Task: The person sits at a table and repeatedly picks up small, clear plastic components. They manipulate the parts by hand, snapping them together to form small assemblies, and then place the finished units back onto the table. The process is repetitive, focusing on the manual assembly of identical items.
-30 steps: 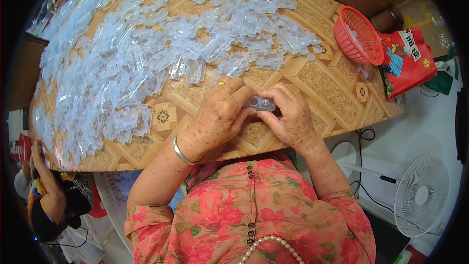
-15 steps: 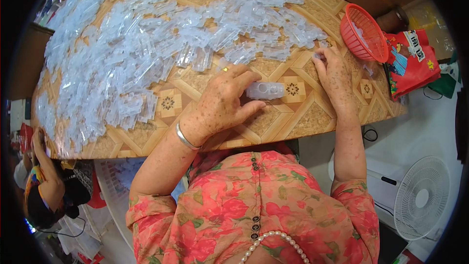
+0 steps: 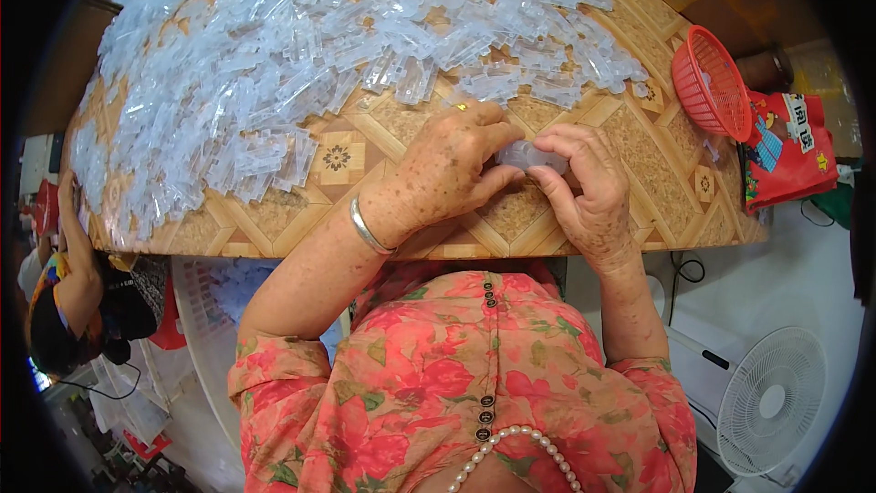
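Observation:
Between my two hands, close to the table's front edge, is a small clear plastic piece (image 3: 523,155) with rounded outlines on it. My left hand (image 3: 443,164), with a ring and a silver bangle, pinches its left end between thumb and fingers. The fingers and thumb of my right hand (image 3: 589,187) close on its right end. Whether a second small part sits under the right fingertips is hidden. Just beyond the hands spreads a wide layer of clear plastic pieces (image 3: 274,64), flat and overlapping.
The pieces cover much of the wood-patterned table (image 3: 648,164). A red plastic basket (image 3: 691,96) stands at the right, beside a red printed bag (image 3: 794,164). A white fan (image 3: 771,402) is at lower right. Another person (image 3: 73,283) sits at the far left, above a white crate (image 3: 193,288).
My right hand has moved left from the table's right side and now grips the plastic piece. My left hand has shifted slightly right, its fingers closing on the piece. The view has shifted slightly.

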The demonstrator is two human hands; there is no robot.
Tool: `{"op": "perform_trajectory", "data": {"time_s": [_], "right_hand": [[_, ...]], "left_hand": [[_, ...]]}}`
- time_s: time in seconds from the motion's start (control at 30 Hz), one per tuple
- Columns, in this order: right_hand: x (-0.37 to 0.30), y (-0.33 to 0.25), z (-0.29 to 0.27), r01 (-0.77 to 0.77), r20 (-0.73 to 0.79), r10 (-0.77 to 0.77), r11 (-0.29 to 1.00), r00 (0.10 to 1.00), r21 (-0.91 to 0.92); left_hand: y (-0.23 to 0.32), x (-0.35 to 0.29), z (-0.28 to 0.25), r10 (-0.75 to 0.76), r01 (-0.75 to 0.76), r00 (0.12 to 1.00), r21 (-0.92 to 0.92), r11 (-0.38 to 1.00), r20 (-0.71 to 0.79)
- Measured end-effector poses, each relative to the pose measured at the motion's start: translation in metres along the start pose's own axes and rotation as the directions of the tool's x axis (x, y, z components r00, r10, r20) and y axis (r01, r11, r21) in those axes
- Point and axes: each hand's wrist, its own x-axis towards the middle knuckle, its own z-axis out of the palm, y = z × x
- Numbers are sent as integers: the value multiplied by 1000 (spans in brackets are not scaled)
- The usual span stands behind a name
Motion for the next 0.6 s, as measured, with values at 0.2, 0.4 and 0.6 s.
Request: {"op": "perform_trajectory", "data": {"time_s": [0.2, 0.4, 0.6], "right_hand": [[10, -2, -2, 4, 90, -1, 1000, 996, -31], [23, -6, -7, -116, 198, 98, 990, 975, 85], [29, -19, -12, -50, 243, 74, 993, 967, -104]], "left_hand": [[-6, -3, 7, 27, -27, 1000, -26, 999, -9], [-5, -1, 5, 43, -43, 999, 8, 999, 5], [-8, -1, 8, 57, -56, 998, 38, 998, -31]]}}
